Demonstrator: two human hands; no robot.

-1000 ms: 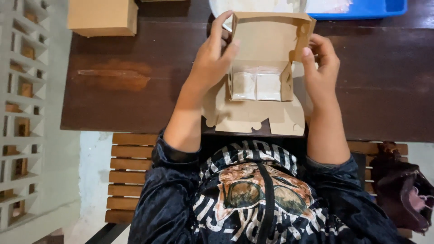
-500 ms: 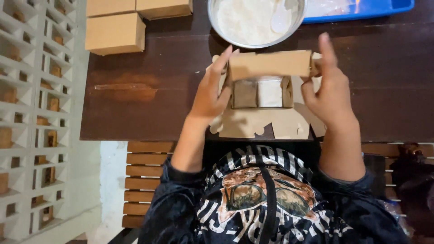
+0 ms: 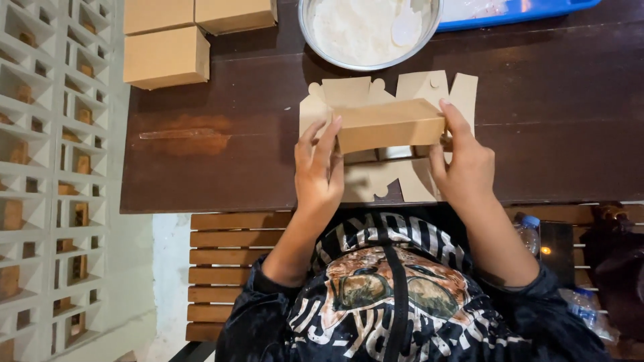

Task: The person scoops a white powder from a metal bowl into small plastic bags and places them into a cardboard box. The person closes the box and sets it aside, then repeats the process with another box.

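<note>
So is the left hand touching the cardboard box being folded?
Touching: the head view shows the left hand with its fingers pressed against the left end of the cardboard box.

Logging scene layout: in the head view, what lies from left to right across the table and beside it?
White lattice wall → closed cardboard boxes → left hand → half-folded cardboard box → right hand → water bottle.

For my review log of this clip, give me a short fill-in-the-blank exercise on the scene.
1. Both hands, left hand and right hand, hold a half-folded ____ box.
2. The metal bowl holds white ____.
3. Finished boxes sit at the table's far ____ corner.

Missing: cardboard; rice; left
</note>
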